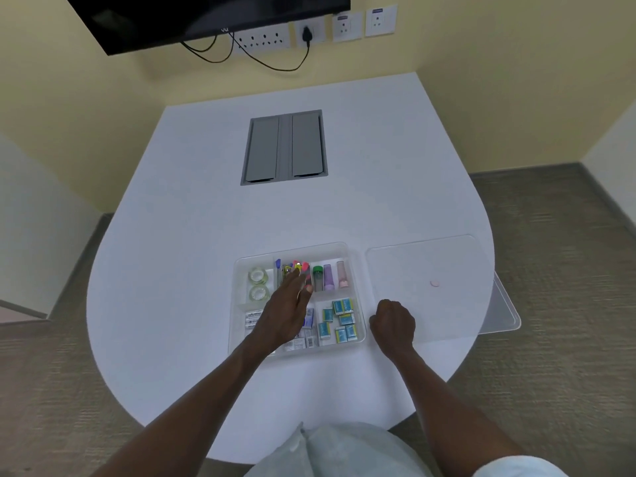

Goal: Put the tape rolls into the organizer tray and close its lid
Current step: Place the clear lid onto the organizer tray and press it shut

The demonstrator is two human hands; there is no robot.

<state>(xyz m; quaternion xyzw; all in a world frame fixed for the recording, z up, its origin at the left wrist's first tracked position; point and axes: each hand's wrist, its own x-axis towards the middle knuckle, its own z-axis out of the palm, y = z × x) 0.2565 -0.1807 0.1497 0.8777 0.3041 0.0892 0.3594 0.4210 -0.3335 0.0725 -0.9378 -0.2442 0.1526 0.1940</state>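
Note:
A clear organizer tray [358, 266] sits near the table's front edge. Two clear tape rolls, one [257, 275] behind the other [258, 293], lie in its far-left compartment. My left hand [285, 311] stretches over the tray's middle, fingers extended above the coloured markers [296, 267], holding nothing. To the right of the tray my right hand [392, 321] rests on the table as a fist, at the near-left corner of the clear lid [430, 287]. The lid lies flat on the table, apart from the tray, and reaches past the table's right edge.
The tray also holds small bottles [329, 277], blue-green little boxes [339, 321] and white packets [253, 318]. A grey cable hatch [284, 147] is set in the white table [192, 256] further back. Wall sockets, cables and a dark screen are beyond.

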